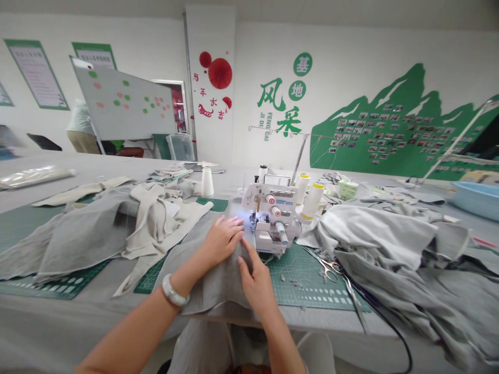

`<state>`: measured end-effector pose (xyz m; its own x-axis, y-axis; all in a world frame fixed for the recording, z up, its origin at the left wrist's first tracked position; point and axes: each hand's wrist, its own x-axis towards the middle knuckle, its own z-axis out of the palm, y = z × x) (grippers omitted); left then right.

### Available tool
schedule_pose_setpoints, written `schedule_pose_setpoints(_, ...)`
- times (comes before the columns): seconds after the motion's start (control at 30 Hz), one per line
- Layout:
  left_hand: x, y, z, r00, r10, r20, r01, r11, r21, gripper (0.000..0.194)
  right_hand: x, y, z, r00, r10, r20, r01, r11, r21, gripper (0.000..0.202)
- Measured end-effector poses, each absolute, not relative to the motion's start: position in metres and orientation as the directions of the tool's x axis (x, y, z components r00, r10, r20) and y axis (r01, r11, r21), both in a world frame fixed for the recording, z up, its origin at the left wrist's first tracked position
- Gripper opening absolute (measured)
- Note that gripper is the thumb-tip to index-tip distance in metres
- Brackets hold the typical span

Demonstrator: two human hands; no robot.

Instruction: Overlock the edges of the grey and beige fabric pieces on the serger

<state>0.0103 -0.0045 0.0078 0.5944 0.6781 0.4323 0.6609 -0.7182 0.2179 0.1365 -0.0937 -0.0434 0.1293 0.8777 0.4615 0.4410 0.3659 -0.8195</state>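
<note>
Fabric (224, 280) is lying on the surface (312, 318) left of the sewing machine (273, 218), the left hand (223, 239) pressing flat, fingers together, the right hand (257, 280) holding its grip spread at the near right edge.

You have a fairly bright, even view, with soft, cool light over the surface (234, 312) and only faint shadows. Beside the needle area of your serger (273, 215), a small bluish-white glow washes out the gray cloth (218, 283) and tints the fingertips of your left hand (224, 236). Left of the serger, at the far edge, glare streaks the clear plastic package (37, 177). You get wide-angle stretching toward the sides, softness overall, and smeared detail in the small wall photos (374, 132) behind the serger to its right.
</note>
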Motion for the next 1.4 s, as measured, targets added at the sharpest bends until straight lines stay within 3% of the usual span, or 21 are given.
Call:
schedule_pose_setpoints(0.53, 0.006, 0.006, 0.003, 0.636, 0.671, 0.381, 0.566, -0.742, 0.361, 0.04, 0.126, -0.102, -0.04, 0.141, 0.889, 0.435, 0.622, 0.263, -0.738, 0.047)
schedule_pose_setpoints(0.8, 0.008, 0.009, 0.007, 0.633, 0.673, 0.382, 0.59, -0.739, 0.325, 0.036, 0.128, -0.101, -0.039, 0.142, 0.88, 0.452, 0.559, 0.306, -0.771, 0.046)
schedule_pose_setpoints(1.0, 0.008, -0.01, 0.009, 0.619, 0.636, 0.462, 0.578, -0.766, 0.281, 0.035, 0.131, -0.097, -0.046, 0.163, 0.873, 0.46, 0.508, 0.325, -0.797, 0.044)
schedule_pose_setpoints(1.4, 0.005, -0.007, 0.012, 0.66, 0.644, 0.388, 0.562, -0.765, 0.314, 0.039, 0.135, -0.104, -0.038, 0.12, 0.913, 0.389, 0.567, 0.259, -0.782, 0.045)
